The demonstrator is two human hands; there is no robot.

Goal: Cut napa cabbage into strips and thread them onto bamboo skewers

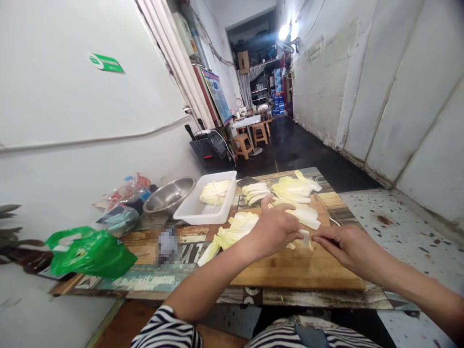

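Observation:
My left hand [277, 226] is closed on a napa cabbage leaf [305, 240], whose white stem end sticks out past the fingers. Just to the right, my right hand [339, 244] pinches close to that stem end; whatever is between its fingertips is too small to make out. Beneath both hands is a wooden cutting board [290, 270]. Loose cabbage leaves [239, 227] lie left of my left hand, and more yellow-white leaves [292, 187] are spread beyond it. A stacked bundle of cabbage [254, 192] sits at the far side of the board. Thin sticks [328, 209] show at the board's right edge.
A white plastic tray [231, 203] holds folded cabbage [214, 192] with sticks. Left of it are a steel bowl [168, 195], plastic bags [119, 220] and a green bag [90, 253]. The patterned table [152, 280] ends near my body. Stools [243, 145] stand farther back.

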